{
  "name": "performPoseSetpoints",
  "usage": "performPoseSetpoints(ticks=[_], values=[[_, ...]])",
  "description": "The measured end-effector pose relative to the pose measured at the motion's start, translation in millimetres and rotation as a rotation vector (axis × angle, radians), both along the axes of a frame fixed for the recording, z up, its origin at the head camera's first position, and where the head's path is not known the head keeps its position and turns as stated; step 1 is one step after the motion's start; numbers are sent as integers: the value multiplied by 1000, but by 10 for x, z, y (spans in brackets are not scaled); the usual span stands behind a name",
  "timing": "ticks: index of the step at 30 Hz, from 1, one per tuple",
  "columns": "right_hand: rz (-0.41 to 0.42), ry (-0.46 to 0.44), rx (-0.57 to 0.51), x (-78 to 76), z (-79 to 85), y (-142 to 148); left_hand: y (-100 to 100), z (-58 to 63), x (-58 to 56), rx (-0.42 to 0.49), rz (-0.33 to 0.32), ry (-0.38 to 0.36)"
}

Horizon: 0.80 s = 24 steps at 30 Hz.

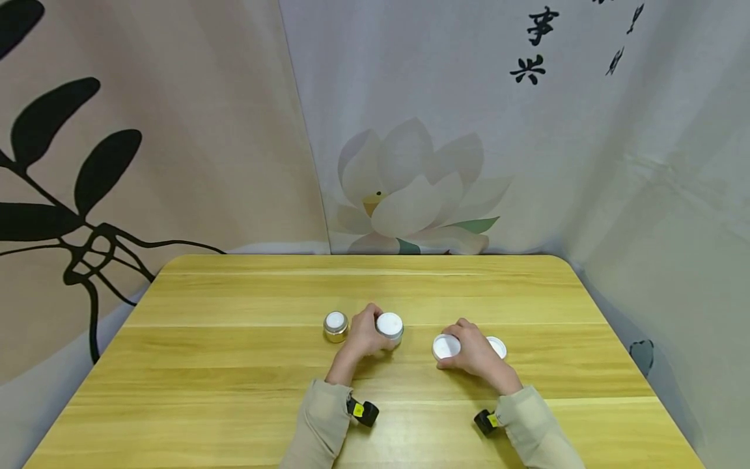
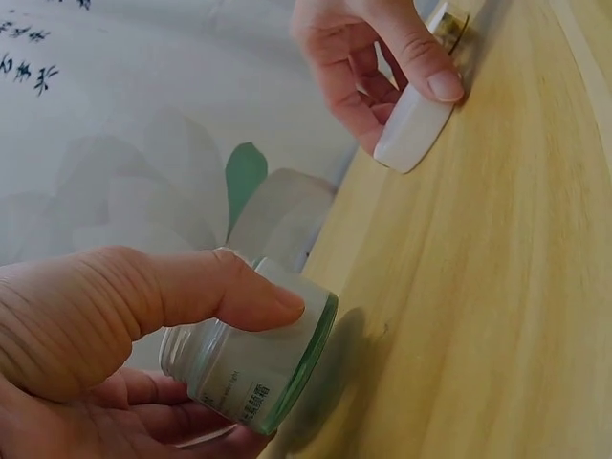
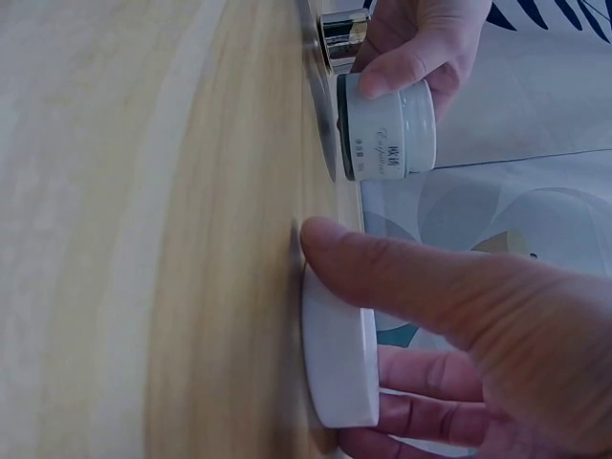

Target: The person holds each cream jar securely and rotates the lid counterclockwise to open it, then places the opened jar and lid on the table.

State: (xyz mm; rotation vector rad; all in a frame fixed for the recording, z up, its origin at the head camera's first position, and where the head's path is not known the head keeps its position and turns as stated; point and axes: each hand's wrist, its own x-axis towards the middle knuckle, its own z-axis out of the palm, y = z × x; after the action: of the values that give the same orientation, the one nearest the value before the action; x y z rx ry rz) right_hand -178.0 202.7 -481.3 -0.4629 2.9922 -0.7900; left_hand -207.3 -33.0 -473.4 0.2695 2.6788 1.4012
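Note:
My left hand (image 1: pixel 364 335) grips a squat glass cream jar (image 1: pixel 389 326) by its sides, thumb on one side and fingers on the other. Printed lettering marks the jar's wall, its mouth bears no lid, and its top looks white from above. Whether its base touches the table cannot be told. My right hand (image 1: pixel 476 352) holds a round white lid (image 3: pixel 339 354) at its edge, low over or on the tabletop; a rim shows on its upper side. Left of my left hand stands a smaller gold jar (image 1: pixel 336 327) with a white top.
Partly behind my right hand lies a second lid (image 1: pixel 498 346), white on top, with a gold side in the left wrist view. The wooden table (image 1: pixel 234 391) ends at a printed curtain (image 1: pixel 234 130) along its back.

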Motion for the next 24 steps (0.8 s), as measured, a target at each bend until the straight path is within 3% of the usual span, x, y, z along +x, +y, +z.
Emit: performPoseSetpoints(ticks=[13, 24], values=[[4, 4, -9, -6, -2, 6, 8, -48, -25, -10, 6, 14], [-1, -3, 7, 8, 1, -7, 37, -47, -38, -46, -8, -63]])
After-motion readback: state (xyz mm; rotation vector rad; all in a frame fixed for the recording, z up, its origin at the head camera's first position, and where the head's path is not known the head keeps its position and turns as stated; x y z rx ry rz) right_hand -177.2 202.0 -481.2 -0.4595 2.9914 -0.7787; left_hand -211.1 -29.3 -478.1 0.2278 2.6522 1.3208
